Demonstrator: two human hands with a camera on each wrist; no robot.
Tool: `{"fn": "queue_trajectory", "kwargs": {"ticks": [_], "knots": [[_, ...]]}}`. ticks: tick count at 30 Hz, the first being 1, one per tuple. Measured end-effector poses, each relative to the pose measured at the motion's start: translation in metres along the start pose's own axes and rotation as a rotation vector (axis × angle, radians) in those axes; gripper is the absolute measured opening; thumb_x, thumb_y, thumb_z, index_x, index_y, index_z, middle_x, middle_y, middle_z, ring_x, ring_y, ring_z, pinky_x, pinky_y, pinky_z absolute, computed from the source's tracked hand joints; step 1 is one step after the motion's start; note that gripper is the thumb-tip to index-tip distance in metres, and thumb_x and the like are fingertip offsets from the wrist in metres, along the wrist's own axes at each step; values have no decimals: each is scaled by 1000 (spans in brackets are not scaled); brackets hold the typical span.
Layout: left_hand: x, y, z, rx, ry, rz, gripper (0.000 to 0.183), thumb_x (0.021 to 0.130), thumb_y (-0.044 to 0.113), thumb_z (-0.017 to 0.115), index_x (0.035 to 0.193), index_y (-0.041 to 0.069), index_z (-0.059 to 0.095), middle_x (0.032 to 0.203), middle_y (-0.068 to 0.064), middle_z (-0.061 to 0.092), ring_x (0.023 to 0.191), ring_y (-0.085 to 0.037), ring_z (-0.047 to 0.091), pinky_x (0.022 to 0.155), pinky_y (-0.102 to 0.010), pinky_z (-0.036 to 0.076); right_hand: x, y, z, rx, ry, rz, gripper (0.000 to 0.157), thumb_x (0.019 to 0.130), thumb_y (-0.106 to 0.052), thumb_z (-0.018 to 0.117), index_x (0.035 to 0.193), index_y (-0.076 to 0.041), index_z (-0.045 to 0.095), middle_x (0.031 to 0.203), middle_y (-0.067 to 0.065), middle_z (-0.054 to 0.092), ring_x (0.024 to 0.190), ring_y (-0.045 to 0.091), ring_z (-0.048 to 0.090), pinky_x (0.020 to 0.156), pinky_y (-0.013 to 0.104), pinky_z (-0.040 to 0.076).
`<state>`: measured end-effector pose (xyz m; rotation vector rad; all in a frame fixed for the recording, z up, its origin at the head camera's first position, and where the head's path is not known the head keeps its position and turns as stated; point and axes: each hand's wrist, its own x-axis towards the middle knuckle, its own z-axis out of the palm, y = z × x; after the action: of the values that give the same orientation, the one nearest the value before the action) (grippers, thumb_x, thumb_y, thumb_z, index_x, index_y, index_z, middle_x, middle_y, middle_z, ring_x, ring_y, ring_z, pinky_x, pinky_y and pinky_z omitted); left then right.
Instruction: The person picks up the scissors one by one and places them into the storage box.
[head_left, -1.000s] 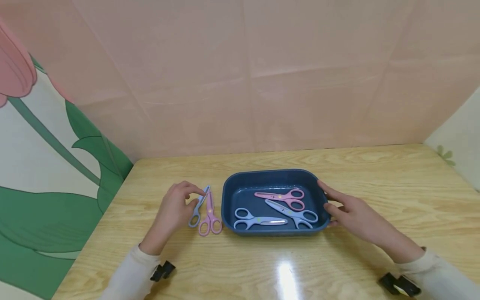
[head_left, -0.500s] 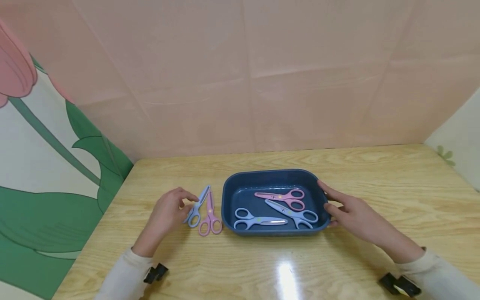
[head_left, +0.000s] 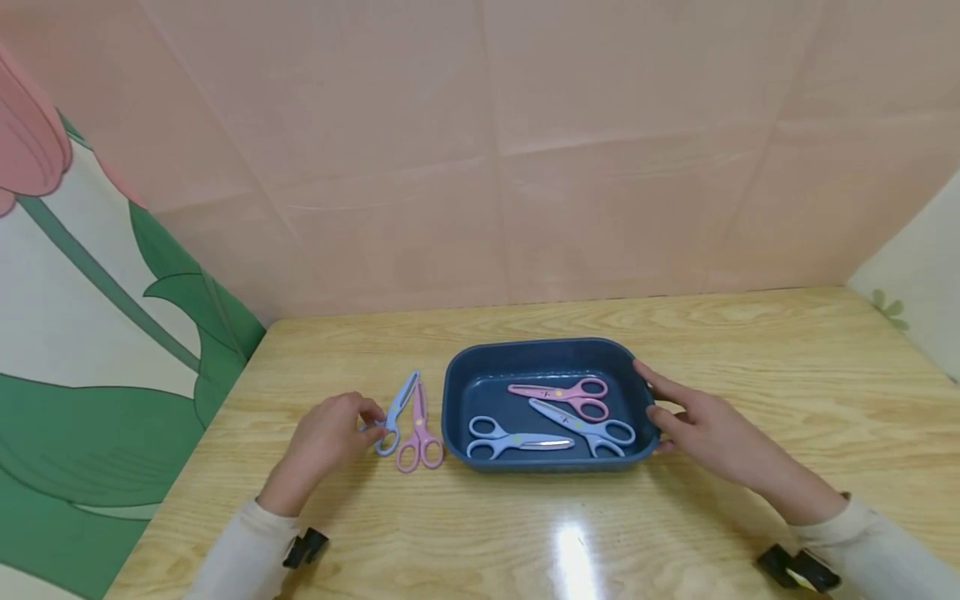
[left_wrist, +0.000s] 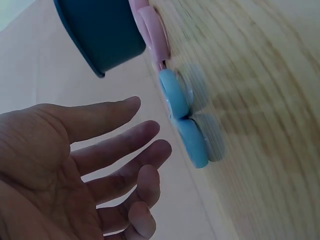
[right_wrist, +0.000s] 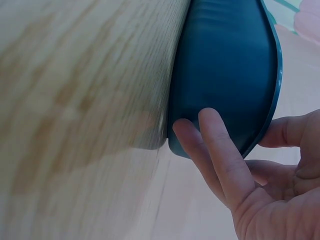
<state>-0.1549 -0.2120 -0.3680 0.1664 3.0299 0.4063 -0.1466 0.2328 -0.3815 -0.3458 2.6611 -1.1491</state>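
My left hand point(head_left: 326, 433) hovers at the handles of a pair of light-blue scissors point(head_left: 397, 408), fingers loosely bent. A gap shows between its fingertips and the blue handles point(left_wrist: 192, 140) in the left wrist view. Pink scissors point(head_left: 420, 425) lie right beside the blue pair, blade tips close together. On the right, my right hand point(head_left: 708, 429) holds the end of a dark-blue tray point(head_left: 525, 360), thumb at the rim and two fingers against its outer wall point(right_wrist: 225, 65). Inside lie pink scissors point(head_left: 577, 395) and two blue pairs, one to the right point(head_left: 588, 427) and one front left.
The tray stands on a wood-grain table point(head_left: 720, 333), just right of the loose scissors. Behind the table hangs a pinkish sheet point(head_left: 495, 167). A panel with a painted tulip point(head_left: 97, 333) borders the left side.
My left hand has drawn back from the blue scissors' blades, down and left to their handles. Both loose scissors stay on the table. The right hand and tray have not moved.
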Motion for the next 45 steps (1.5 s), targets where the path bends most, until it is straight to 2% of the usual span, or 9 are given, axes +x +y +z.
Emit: {"fn": "queue_trajectory", "kwargs": {"ticks": [5, 10, 15, 22, 25, 32, 45], "knots": [[1, -2, 1, 45, 6, -12, 12, 85, 26, 78, 86, 14, 75, 88, 0, 70, 74, -13, 59, 63, -31, 48, 0, -1, 0, -13, 3, 2, 61, 105, -23, 48, 160, -19, 19, 146, 38, 41, 75, 11, 71, 67, 25, 59], [3, -5, 4, 112, 10, -18, 17, 84, 31, 79, 81, 15, 74, 84, -2, 63, 66, -14, 52, 53, -27, 42, 1, -1, 0, -17, -1, 15, 62, 106, -22, 47, 160, -19, 18, 146, 39, 40, 76, 11, 71, 66, 25, 59], [3, -7, 7, 115, 14, -27, 21, 82, 32, 81, 75, 14, 71, 81, -2, 58, 63, -16, 49, 50, -26, 38, 2, 0, 0, -11, -5, 18, 63, 105, -21, 48, 160, -18, 18, 146, 38, 41, 76, 11, 71, 67, 25, 59], [3, -8, 10, 115, -55, -58, 25, 82, 35, 81, 79, 15, 68, 85, -2, 56, 66, -17, 49, 52, -27, 38, 2, 1, -1, -5, -6, 3, 64, 104, -22, 49, 160, -18, 19, 146, 39, 41, 76, 11, 71, 67, 25, 59], [3, -8, 11, 128, -65, -55, 25, 83, 36, 80, 80, 16, 66, 85, -3, 54, 67, -18, 49, 53, -28, 38, 2, 2, -2, -13, -4, 10, 64, 104, -23, 50, 160, -19, 19, 146, 38, 42, 76, 11, 72, 67, 23, 58], [4, -9, 13, 143, -50, -52, 21, 84, 30, 79, 81, 15, 64, 86, -4, 53, 68, -19, 48, 54, -29, 38, 2, 3, 0, -13, -6, -8, 63, 105, -25, 49, 160, -17, 20, 144, 39, 43, 76, 11, 72, 67, 22, 57], [7, -10, 13, 123, -23, -48, 20, 83, 23, 79, 78, 11, 64, 82, -4, 55, 68, -18, 49, 57, -29, 39, 2, 3, -1, -14, 1, 9, 63, 104, -25, 49, 160, -20, 20, 145, 38, 43, 76, 11, 72, 67, 23, 58]]}}
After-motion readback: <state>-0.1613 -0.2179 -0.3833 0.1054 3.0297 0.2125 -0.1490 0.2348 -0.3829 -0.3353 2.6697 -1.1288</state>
